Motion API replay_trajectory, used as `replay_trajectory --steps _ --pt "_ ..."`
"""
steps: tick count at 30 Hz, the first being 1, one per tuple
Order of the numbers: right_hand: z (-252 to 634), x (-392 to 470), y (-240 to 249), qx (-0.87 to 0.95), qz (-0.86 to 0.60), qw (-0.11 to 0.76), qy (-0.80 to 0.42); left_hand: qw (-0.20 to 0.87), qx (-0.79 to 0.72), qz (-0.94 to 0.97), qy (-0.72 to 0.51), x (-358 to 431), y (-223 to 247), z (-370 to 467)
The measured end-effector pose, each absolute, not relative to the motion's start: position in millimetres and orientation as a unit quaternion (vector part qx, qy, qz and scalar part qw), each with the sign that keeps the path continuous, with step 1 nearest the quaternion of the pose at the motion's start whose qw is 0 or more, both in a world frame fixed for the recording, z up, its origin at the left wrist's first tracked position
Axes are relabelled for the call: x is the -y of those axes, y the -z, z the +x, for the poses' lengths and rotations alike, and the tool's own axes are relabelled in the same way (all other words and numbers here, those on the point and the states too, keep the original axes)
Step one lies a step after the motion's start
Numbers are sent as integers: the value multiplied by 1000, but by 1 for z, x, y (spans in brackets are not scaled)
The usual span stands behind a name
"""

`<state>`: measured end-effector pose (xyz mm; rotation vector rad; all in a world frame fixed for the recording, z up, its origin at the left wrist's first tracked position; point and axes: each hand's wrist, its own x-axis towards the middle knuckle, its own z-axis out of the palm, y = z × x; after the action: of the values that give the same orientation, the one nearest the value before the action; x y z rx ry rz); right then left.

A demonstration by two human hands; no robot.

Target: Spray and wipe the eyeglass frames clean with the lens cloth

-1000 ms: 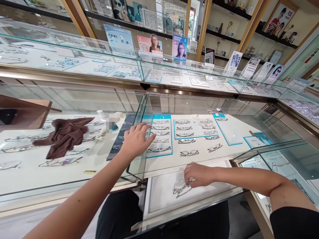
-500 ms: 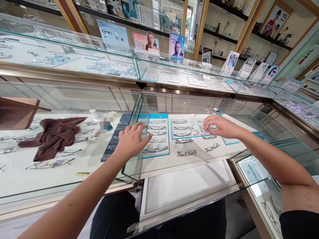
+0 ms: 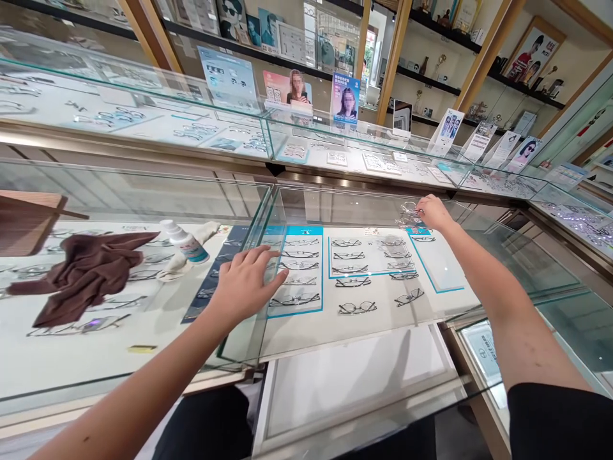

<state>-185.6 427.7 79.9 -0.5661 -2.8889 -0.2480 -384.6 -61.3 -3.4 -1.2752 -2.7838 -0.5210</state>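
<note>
My left hand [image 3: 246,279], fingers spread, rests by the glass partition at the left end of the open display case. Beside it, several eyeglasses [image 3: 299,265] lie in a column on a blue-edged panel. My right hand [image 3: 433,212] reaches to the back of the case, its fingers bent together at a cluster of thin, shiny frames [image 3: 410,211]. What its fingertips grip is too small to make out. Below that hand, a pair of glasses [image 3: 424,239] lies at the top of another blue-edged panel [image 3: 443,271]. More glasses [image 3: 357,308] lie in rows between the hands.
On the left counter are a brown cloth [image 3: 90,268], a tilted white spray bottle [image 3: 186,243], a pale cloth [image 3: 175,267] and a wooden tray [image 3: 29,220]. An open white drawer [image 3: 354,383] juts out in front. Glass showcases [image 3: 306,131] run along the back.
My right hand has moved from the middle rows to the back right of the case. My left hand stays by the partition, fingers still spread. The view has shifted slightly.
</note>
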Motion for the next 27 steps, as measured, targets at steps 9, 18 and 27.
replay_trajectory --steps 9,18,27 --pt "-222 -465 -45 977 -178 86 76 22 896 -404 183 69 5 -381" --pt "-215 -463 -48 983 -170 49 50 16 898 -399 182 71 4 -380" --pt "-208 -454 -59 973 -230 9 25 23 898 -400 181 67 5 -381"
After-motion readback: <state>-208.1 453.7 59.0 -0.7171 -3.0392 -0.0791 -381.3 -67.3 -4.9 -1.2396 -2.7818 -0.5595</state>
